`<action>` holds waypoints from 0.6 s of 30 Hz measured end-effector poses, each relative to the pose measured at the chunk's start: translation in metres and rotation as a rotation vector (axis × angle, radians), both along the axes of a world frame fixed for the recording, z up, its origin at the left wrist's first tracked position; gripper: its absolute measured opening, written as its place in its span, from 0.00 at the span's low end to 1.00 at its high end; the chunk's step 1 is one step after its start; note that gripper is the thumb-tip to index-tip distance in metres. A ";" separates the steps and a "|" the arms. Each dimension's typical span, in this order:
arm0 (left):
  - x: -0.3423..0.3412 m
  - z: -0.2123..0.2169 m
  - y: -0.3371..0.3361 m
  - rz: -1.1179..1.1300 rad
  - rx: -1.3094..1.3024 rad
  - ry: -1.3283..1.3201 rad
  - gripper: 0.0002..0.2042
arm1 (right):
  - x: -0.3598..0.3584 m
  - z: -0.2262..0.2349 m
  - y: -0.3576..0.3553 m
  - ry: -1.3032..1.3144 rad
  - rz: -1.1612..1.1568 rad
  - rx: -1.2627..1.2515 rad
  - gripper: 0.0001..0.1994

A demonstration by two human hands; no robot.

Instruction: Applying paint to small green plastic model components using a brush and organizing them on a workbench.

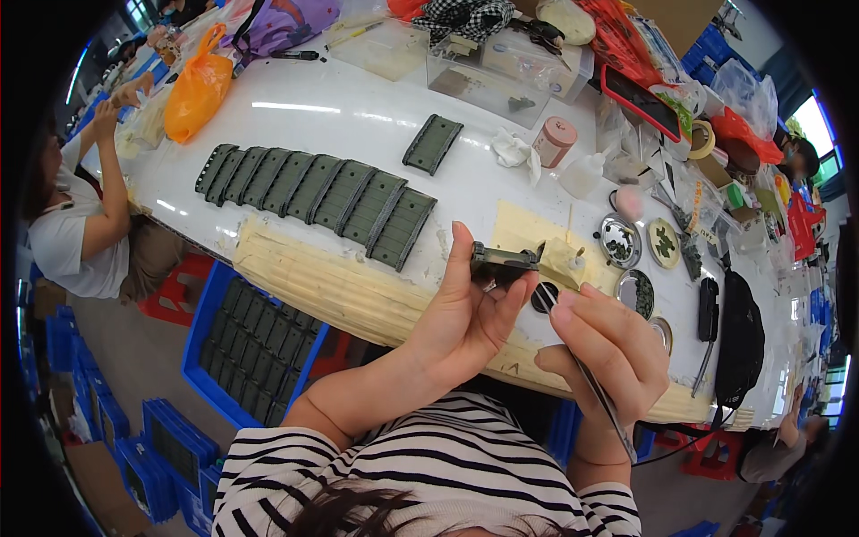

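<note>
My left hand (456, 329) pinches a small dark green panel (503, 258), turned edge-on, between thumb and fingers. Slim metal tweezers (598, 392) are gripped in my right hand (617, 351), and their tips reach close to the panel's right end. Whether the tips touch it I cannot make out. Beyond my left hand lies a row of similar ribbed green panels (324, 192), overlapping side by side. A single green panel (433, 143) lies apart, farther back. Near my right hand are round dishes of small green parts (619, 240) and a yellowish block (562, 261).
Below the table's padded front edge (313, 285), a blue crate (199, 358) holds many green panels. A pink canister (557, 139), a red-edged phone (640, 103) and a black pouch (741, 336) stand or lie rightward. A co-worker (85, 215) sits left, near an orange bag (199, 89).
</note>
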State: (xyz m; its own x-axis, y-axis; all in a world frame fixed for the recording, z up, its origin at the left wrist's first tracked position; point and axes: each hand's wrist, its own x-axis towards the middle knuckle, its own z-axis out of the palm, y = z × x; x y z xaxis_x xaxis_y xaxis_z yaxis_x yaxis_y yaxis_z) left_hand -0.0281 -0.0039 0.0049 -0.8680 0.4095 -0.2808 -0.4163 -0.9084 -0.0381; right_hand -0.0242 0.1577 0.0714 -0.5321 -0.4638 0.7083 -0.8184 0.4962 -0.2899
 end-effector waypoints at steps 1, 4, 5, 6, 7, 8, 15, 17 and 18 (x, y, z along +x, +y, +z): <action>0.000 0.000 0.000 0.003 -0.007 0.003 0.30 | -0.001 0.000 -0.001 0.004 0.009 -0.009 0.12; 0.001 0.001 0.000 0.013 -0.035 -0.004 0.29 | -0.005 0.002 -0.002 0.028 0.027 0.022 0.13; 0.001 0.000 0.001 0.029 -0.059 0.023 0.28 | -0.006 0.002 -0.002 0.034 0.032 0.032 0.13; 0.002 -0.001 0.001 0.045 -0.082 0.050 0.27 | -0.007 0.001 -0.002 0.039 0.038 0.044 0.13; 0.004 -0.003 0.001 0.062 -0.105 0.078 0.25 | -0.008 0.001 -0.001 0.044 0.044 0.055 0.13; 0.005 -0.003 0.002 0.099 -0.134 0.083 0.24 | -0.009 0.000 -0.001 0.051 0.050 0.063 0.13; 0.009 -0.005 0.003 0.205 -0.245 0.149 0.20 | -0.012 -0.001 -0.001 0.068 0.079 0.089 0.13; 0.010 -0.004 0.003 0.209 -0.249 0.148 0.20 | -0.012 -0.001 -0.001 0.062 0.085 0.091 0.13; 0.010 -0.003 0.003 0.212 -0.254 0.148 0.20 | -0.011 0.000 -0.002 0.058 0.088 0.093 0.13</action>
State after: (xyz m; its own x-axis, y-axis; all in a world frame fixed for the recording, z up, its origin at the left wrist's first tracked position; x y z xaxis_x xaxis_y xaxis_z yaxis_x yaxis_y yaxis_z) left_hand -0.0178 -0.0008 0.0021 -0.9650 0.1490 -0.2157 -0.2014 -0.9480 0.2463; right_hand -0.0357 0.1562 0.0711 -0.4460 -0.5718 0.6886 -0.8739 0.4446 -0.1968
